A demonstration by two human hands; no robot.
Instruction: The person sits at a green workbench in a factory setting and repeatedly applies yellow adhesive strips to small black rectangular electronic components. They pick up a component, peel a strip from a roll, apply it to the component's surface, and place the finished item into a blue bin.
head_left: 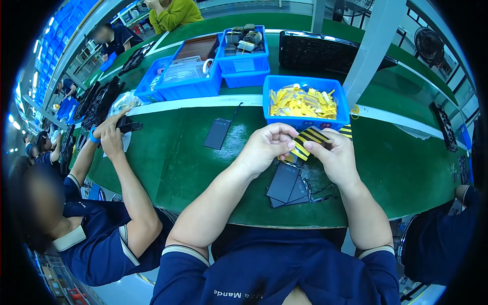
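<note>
Between my two hands is a small sheet of yellow-and-black striped tape [314,135]. My left hand [264,148] pinches its left end between thumb and fingers. At its right end my right hand [336,154] is closed, thumb on top. A small stack of flat dark rectangular packs [285,182] with thin leads lies on the green table just below my hands. Another flat dark pack [217,133], its lead pointing away, lies farther left. A blue bin [306,123] of yellow strips [304,101] stands just beyond my hands.
Blue bins [189,89] with brown sheets, clear plastic and dark parts stand at the back. A grey post [375,51] rises right of the yellow strips. Black panels [317,51] lie beyond. At left, a co-worker's hands [110,133] handle a dark part.
</note>
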